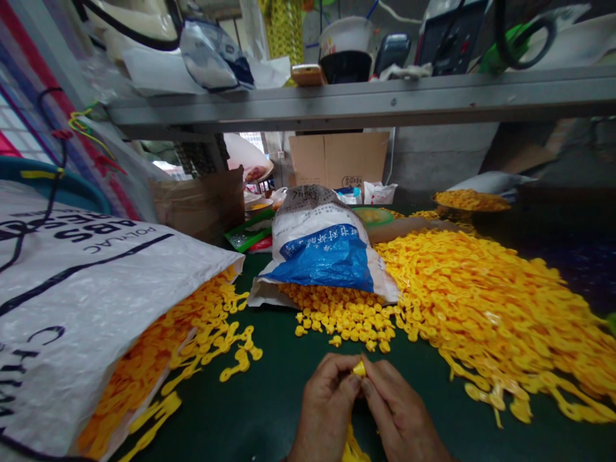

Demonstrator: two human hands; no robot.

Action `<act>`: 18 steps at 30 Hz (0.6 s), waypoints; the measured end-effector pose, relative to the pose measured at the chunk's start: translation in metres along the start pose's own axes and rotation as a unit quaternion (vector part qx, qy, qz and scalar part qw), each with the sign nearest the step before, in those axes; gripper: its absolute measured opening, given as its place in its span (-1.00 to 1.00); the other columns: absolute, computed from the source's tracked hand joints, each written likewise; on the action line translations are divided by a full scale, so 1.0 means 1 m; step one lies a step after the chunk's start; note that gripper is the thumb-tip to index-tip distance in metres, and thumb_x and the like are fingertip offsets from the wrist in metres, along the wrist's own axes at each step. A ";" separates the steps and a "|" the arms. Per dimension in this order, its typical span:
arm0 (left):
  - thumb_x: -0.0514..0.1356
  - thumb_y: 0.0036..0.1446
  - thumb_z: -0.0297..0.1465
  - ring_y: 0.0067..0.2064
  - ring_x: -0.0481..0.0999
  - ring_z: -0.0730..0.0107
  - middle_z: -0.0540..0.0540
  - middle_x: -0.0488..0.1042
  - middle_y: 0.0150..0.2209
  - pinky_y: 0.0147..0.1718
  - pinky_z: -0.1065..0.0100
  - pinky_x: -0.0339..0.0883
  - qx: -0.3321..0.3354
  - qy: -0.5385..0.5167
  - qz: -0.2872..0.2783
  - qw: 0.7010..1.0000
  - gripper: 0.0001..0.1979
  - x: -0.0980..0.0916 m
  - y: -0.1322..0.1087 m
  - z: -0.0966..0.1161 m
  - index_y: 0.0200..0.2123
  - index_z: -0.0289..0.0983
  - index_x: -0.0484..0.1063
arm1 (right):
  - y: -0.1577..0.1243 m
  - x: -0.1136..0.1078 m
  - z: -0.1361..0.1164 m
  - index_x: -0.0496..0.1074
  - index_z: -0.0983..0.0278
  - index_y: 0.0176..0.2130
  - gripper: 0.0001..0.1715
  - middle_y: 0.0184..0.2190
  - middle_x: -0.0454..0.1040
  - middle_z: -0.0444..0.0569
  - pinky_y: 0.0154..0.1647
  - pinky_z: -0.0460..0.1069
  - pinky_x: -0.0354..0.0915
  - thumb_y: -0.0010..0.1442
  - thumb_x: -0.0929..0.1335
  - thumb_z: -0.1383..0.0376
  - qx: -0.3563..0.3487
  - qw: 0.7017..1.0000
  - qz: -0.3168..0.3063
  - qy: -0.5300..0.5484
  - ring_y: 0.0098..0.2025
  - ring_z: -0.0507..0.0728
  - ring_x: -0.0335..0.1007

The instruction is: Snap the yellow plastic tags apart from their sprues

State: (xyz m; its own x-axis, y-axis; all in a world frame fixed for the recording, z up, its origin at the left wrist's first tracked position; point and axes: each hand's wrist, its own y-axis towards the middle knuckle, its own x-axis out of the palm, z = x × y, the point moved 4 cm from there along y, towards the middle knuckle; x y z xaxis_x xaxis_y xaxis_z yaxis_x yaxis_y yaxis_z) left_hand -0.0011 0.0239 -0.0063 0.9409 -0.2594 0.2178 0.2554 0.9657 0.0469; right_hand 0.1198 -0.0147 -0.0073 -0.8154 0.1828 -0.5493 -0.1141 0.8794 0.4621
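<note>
My left hand point(327, 410) and my right hand point(397, 410) meet at the bottom centre of the view, with their fingertips pinching a small moulded yellow plastic piece point(359, 369). More yellow plastic point(353, 447) hangs below the hands, partly hidden by them. A large heap of the same yellow pieces point(486, 308) spreads over the right of the dark green table top point(269, 398). A smaller heap point(344, 317) lies ahead of my hands, and others spill from a white woven sack point(91, 321) on the left.
A blue-and-white sack point(320, 247) lies on the table behind the smaller heap. A metal shelf rail point(366, 96) crosses overhead, with bags and a bowl on it. A cardboard box point(339, 160) stands behind, and a dish of yellow pieces point(470, 201) sits at the back right.
</note>
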 end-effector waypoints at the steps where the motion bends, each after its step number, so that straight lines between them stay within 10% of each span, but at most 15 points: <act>1: 0.27 0.01 -0.36 -0.24 0.45 0.29 -0.08 0.43 -0.30 -0.26 0.37 0.36 0.000 0.002 -0.001 1.000 -0.84 -0.001 0.001 0.000 -0.30 -0.27 0.56 | 0.000 0.001 0.001 0.32 0.35 0.12 -0.58 -0.30 0.45 0.11 -0.22 0.04 0.41 0.34 0.13 0.36 -0.017 1.000 0.002 -0.015 -0.24 0.18 0.42; 5: 0.28 0.00 -0.36 -0.22 0.46 0.29 -0.10 0.48 -0.29 -0.23 0.37 0.34 -0.025 -0.027 -0.005 0.999 -0.82 -0.001 0.005 -0.004 -0.29 -0.29 0.55 | 0.004 -0.001 0.000 0.34 0.35 0.12 -0.56 -0.31 0.48 0.14 -0.23 0.07 0.43 0.33 0.14 0.33 -0.020 0.999 0.004 -0.043 -0.25 0.20 0.44; 11: 0.27 -0.01 -0.32 -0.40 0.47 0.41 -0.06 0.52 -0.38 -0.33 0.38 0.32 -0.084 -0.069 -0.055 0.993 -0.77 0.002 -0.002 -0.001 -0.26 -0.29 0.50 | 0.006 -0.012 0.010 0.41 0.18 0.07 -0.59 -0.02 0.52 0.02 0.01 -0.03 0.39 0.28 0.24 0.15 0.160 0.980 -0.067 0.093 0.00 0.16 0.46; 14: 0.18 0.08 -0.36 -0.29 0.48 0.35 -0.08 0.52 -0.29 -0.27 0.36 0.31 -0.045 0.154 -0.089 0.983 -0.78 -0.023 -0.008 0.024 -0.19 -0.25 0.51 | 0.000 -0.021 0.038 0.47 0.13 0.02 -0.51 0.02 0.53 -0.05 0.01 -0.07 0.39 0.16 0.30 0.02 0.241 0.959 -0.124 0.086 0.08 0.22 0.41; 18: 0.11 0.13 -0.44 -0.12 0.42 0.26 -0.11 0.46 -0.20 -0.10 0.29 0.24 0.028 0.536 -0.009 0.843 -0.79 -0.099 -0.015 0.061 -0.19 -0.21 0.48 | 0.000 -0.031 0.072 0.49 0.07 0.00 -0.41 0.04 0.51 -0.14 0.02 -0.10 0.37 0.06 0.33 -0.10 0.291 0.947 -0.134 0.038 0.13 0.25 0.36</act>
State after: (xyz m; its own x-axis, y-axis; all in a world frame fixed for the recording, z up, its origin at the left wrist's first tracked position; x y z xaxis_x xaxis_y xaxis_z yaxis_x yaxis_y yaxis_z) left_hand -0.1115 0.0361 0.0312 0.6046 -0.1056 -0.7895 0.2889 0.9528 0.0938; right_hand 0.1855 0.0111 -0.0406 -0.8427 -0.0937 -0.5302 -0.0087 0.9870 -0.1607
